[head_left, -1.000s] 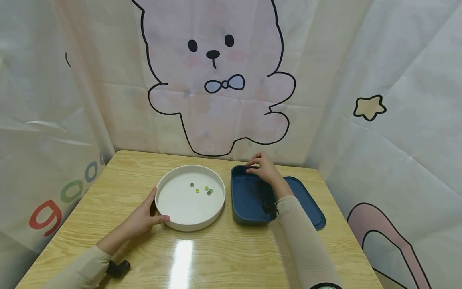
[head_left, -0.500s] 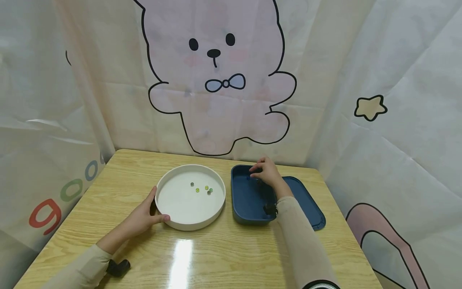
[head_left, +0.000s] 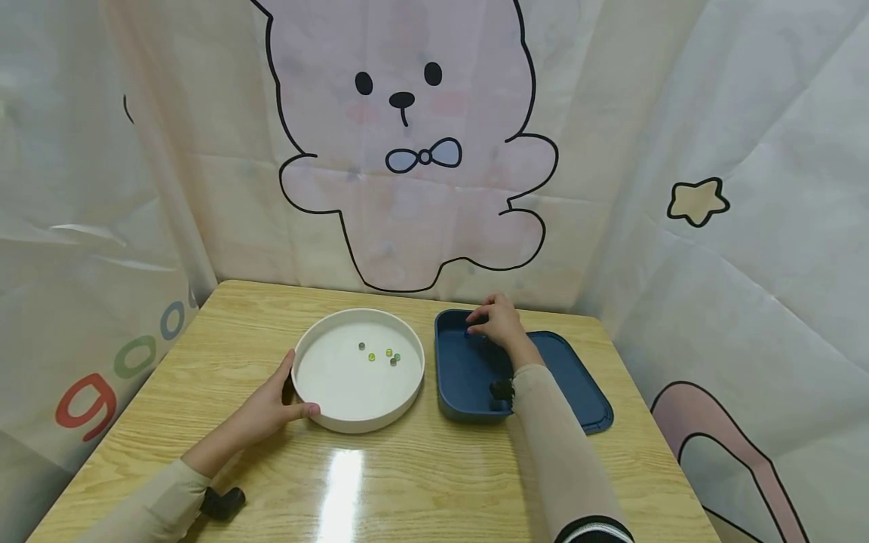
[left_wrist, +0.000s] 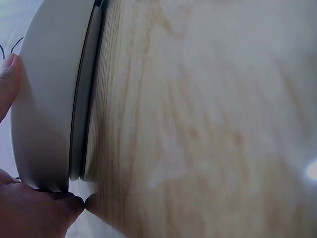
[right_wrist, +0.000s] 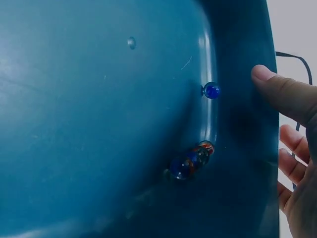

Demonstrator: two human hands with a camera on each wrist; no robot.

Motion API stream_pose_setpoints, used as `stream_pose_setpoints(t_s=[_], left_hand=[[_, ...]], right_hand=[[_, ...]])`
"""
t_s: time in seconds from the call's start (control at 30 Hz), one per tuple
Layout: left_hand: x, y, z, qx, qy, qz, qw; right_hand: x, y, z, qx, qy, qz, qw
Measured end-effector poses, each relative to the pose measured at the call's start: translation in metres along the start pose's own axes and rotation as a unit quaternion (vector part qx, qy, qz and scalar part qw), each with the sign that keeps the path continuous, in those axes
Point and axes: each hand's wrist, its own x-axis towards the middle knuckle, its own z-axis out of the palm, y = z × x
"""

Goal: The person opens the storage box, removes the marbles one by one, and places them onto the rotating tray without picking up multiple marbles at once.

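Note:
A round white tray (head_left: 353, 388) with several small glass marbles (head_left: 371, 357) lies on the table. My left hand (head_left: 274, 403) holds its left side; in the left wrist view the thumb (left_wrist: 9, 82) is against the tray wall. To the right stands a dark blue box (head_left: 468, 385). My right hand (head_left: 501, 324) is at the box's far end, gripping the wall with the thumb (right_wrist: 282, 94) on the inside and the other fingers (right_wrist: 292, 163) outside. Inside the box, a blue marble (right_wrist: 212, 90) sits by that wall, and several more marbles (right_wrist: 183, 167) cluster near a corner.
A flat blue lid (head_left: 580, 385) lies right of the box, partly hidden by the right sleeve. The wooden table (head_left: 407, 483) meets a patterned curtain (head_left: 421, 226) at the back. Dark wrist cameras (head_left: 222, 504) sit on both sleeves.
My right hand has come down slightly and toward me at the box's far end, its forearm shifting a little left. The left hand, tray and marbles stay put.

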Motion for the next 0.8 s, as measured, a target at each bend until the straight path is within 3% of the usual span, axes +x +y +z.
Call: stream_pose_setpoints(t_s=[0.47, 0.8], left_hand=[[0.002, -0.004, 0.002, -0.001, 0.0, -0.002, 1.0], [0.001, 0.001, 0.0, 0.004, 0.001, -0.011, 0.9999]], right_hand=[[0.003, 0.004, 0.017, -0.064, -0.005, -0.002, 0.998], [0.003, 0.0, 0.017, -0.102, -0.011, -0.007, 0.995]])
